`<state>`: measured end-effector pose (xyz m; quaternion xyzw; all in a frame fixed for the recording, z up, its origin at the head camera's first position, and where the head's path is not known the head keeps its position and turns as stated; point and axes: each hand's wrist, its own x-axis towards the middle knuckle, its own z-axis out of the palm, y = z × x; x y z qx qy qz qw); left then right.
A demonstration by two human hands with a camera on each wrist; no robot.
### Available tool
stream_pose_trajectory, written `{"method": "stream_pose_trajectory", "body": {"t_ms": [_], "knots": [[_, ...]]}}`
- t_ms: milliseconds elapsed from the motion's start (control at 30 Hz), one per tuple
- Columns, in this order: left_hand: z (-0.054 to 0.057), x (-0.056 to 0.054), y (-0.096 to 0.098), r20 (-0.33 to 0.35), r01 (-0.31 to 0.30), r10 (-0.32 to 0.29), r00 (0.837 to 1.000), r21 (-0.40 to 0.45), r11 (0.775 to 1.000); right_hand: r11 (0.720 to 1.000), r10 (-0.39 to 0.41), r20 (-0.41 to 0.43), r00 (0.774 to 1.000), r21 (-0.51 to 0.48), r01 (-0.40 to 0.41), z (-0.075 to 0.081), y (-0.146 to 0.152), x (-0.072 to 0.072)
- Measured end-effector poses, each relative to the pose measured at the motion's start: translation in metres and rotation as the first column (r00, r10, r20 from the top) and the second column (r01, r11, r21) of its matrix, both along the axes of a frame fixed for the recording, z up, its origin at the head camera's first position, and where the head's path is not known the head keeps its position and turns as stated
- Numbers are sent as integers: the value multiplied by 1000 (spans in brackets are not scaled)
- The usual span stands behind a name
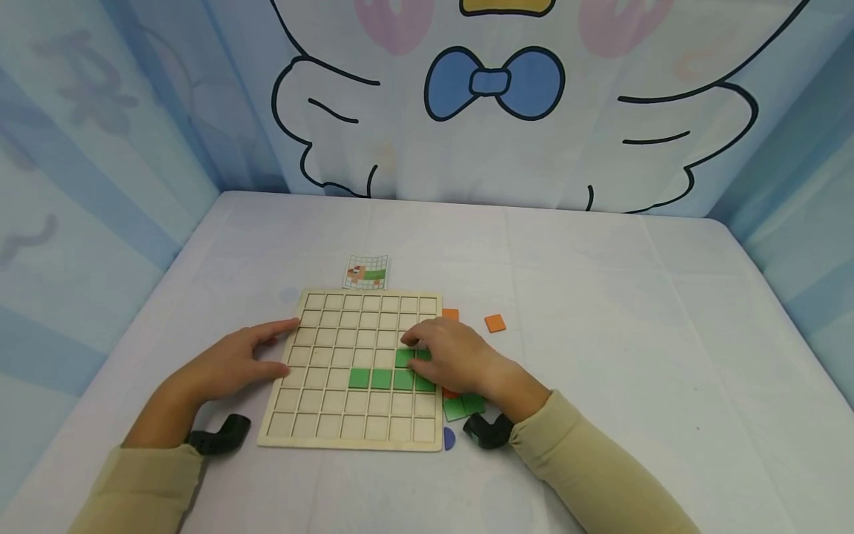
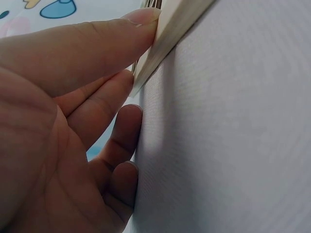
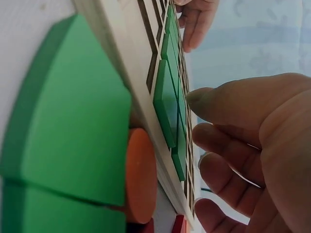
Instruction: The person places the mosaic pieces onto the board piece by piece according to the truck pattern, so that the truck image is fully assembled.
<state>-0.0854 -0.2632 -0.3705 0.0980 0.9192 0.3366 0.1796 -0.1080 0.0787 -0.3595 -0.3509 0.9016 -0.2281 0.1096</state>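
Observation:
A wooden grid board [image 1: 313,401] lies flat, with several square green tiles [image 1: 359,378] in its cells, one row of them and a shorter row above at the right. My left hand [image 1: 227,365] rests at the board's left edge, thumb and fingertips touching its side, as the left wrist view shows close up. Over the right part of the board is my right hand [image 1: 460,354], fingers loosely bent with nothing between them. In the right wrist view its thumb tip is right by the green tiles [image 3: 166,102], and the hand partly hides them in the head view.
A small pattern card [image 1: 366,273] lies behind the board. Loose green tiles [image 1: 465,406], an orange tile [image 1: 495,323] and a blue rounded piece [image 1: 449,438] lie to the right. An orange round piece [image 3: 141,174] sits beside the board's edge.

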Motion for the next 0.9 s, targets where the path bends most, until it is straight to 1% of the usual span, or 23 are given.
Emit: {"method": "stream_pose_trajectory", "body": {"t_ms": [133, 300, 467, 567, 667, 900], "knots": [[0, 0, 0, 2, 0, 0, 1000, 0, 1000, 1000, -14, 20, 1000, -25, 14, 3, 4, -1], [0, -1, -1, 1, 2, -2, 1000, 4, 1000, 995, -55, 54, 997, -79, 59, 9, 10, -3], [0, 0, -1, 2, 3, -3, 1000, 6, 1000, 990, -79, 61, 995, -114, 85, 14, 18, -5], [-1, 0, -1, 3, 2, -2, 1000, 7, 1000, 987, -93, 54, 994, -125, 99, 16, 23, -5], [-1, 0, -1, 4, 0, 0, 1000, 8, 1000, 986, -103, 31, 994, -125, 106, 18, 28, -5], [-1, 0, -1, 8, -3, 3, 1000, 10, 1000, 982, -124, -10, 992, -146, 121, 17, 42, -5]]}}
